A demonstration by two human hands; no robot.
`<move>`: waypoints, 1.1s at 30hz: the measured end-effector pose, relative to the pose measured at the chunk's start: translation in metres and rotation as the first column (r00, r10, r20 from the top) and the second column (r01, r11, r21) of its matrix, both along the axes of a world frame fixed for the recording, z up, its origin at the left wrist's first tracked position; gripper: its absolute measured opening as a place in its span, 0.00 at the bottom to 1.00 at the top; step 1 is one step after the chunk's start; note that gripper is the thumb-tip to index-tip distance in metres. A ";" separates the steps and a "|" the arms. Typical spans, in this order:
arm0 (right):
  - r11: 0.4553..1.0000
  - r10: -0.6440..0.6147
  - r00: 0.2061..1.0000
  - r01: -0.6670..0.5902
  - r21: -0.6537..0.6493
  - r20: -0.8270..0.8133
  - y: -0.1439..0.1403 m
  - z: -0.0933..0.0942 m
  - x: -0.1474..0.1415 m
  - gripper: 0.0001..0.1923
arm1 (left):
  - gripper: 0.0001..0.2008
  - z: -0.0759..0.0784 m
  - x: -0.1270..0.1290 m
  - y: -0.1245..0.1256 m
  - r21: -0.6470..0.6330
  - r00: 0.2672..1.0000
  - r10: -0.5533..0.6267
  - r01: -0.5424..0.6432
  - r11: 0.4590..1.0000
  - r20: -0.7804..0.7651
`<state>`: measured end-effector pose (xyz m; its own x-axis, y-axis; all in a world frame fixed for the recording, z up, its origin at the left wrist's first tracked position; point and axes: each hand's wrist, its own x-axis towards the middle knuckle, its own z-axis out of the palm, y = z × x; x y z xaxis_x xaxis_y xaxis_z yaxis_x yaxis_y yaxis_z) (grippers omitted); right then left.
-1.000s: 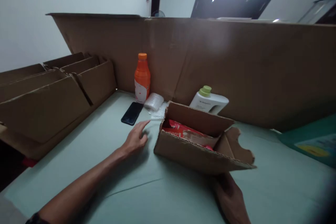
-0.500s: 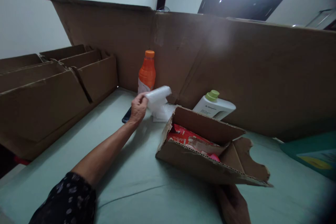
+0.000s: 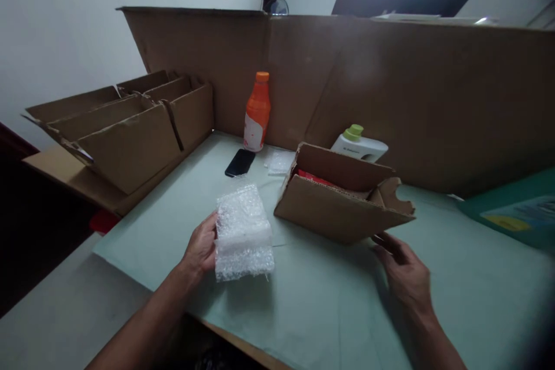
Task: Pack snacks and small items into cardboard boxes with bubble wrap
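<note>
A folded piece of bubble wrap (image 3: 244, 231) is held above the table's front part by my left hand (image 3: 203, 245), which grips its left edge. My right hand (image 3: 405, 272) is by the lower right part of a small open cardboard box (image 3: 333, 208). Its fingers are bent and a little apart at the box's bottom edge; whether they touch it is hard to tell. Inside the box a red packet (image 3: 318, 178) shows, mostly hidden by the front wall. Another bubble wrap piece (image 3: 281, 162) lies flat behind, left of the box.
An orange bottle (image 3: 258, 113) stands at the back near a black phone (image 3: 240, 163). A white bottle with a green cap (image 3: 359, 144) is behind the box. Left is a divided cardboard box (image 3: 130, 144); right, a green container (image 3: 511, 208). A tall cardboard panel (image 3: 411, 92) borders the table.
My left hand has brought the bubble wrap from the back toward me, uncovering the phone. My right hand has come out from beneath the box's end and shows more fully.
</note>
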<state>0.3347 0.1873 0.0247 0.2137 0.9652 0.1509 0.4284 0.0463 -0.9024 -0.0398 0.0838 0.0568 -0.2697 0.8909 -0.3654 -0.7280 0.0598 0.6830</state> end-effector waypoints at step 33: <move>0.804 0.464 0.720 -0.587 0.096 0.517 -0.029 0.077 -0.230 0.10 | 0.14 -0.027 -0.078 -0.038 -0.062 0.983 0.167 -0.162 0.985 0.080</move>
<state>0.1046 0.1582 0.1012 -0.4686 0.8188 0.3316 0.6158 0.5719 -0.5420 -0.1175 0.0458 0.0300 -0.3768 0.8147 -0.4407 -0.7863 -0.0298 0.6171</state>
